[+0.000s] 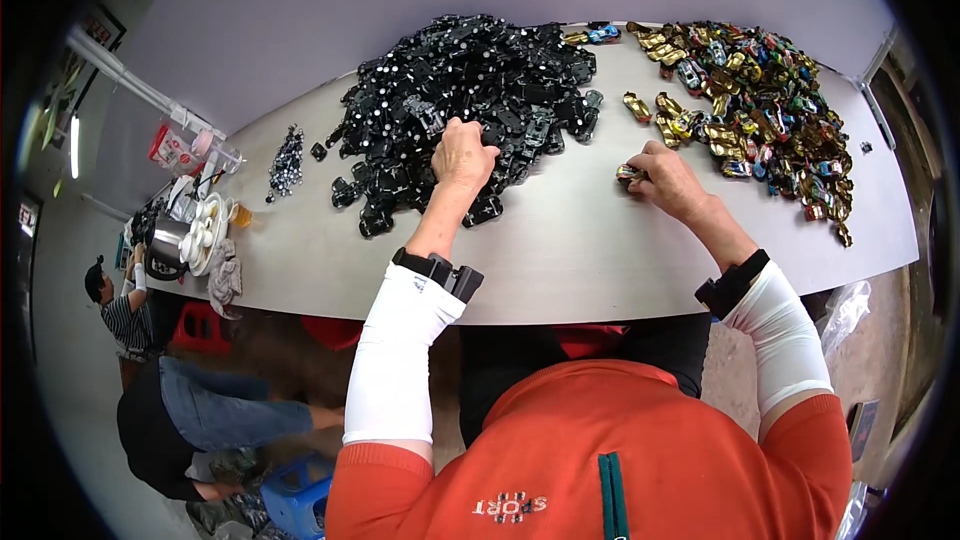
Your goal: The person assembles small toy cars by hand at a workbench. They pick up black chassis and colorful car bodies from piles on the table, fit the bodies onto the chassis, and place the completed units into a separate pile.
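My left hand (pixel 465 153) is at the front of a big heap of black toy car bases (pixel 440 65). Its fingers are curled down among the pieces, and whatever they grip is hidden under the hand. To the right, my right hand (pixel 670 180) pinches a small toy car (pixel 628 173) with colourful and gold parts, low over the table (pixel 570 260). Beyond that hand lies a wide pile of shiny gold and multicoloured toy cars (pixel 770 115). A few gold cars (pixel 637 108) sit loose at its left edge.
A small heap of shiny little parts (pixel 287 164) lies left of the black heap. A tray with white cups (pixel 208 233), a metal pot (pixel 168 245) and a cloth (pixel 225 275) crowd the left end. One person bends near a blue stool (pixel 297 498); another stands farther off.
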A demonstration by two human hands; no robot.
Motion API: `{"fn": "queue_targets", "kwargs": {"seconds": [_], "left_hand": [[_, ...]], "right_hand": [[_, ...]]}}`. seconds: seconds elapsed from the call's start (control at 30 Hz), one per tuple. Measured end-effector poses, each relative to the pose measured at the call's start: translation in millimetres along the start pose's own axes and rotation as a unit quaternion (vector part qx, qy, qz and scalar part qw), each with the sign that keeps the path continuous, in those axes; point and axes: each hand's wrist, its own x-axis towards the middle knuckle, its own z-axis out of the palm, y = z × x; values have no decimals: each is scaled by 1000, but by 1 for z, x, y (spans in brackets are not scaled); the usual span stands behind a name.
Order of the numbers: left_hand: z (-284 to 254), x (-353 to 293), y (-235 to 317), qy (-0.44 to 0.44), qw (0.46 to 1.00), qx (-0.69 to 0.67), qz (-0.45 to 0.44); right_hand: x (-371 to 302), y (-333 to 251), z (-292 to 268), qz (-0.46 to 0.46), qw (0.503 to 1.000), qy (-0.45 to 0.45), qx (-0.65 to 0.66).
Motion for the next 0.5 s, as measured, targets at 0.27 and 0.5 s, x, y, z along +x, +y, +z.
{"fn": "queue_targets", "kwargs": {"seconds": [0.27, 0.5], "left_hand": [[5, -25, 29, -287, 625, -725, -1], [6, -67, 29, -478, 466, -744, -14]], "right_hand": [[1, -46, -14, 124, 809, -85, 569], [-12, -59, -30, 100, 765, -148, 618]]}}
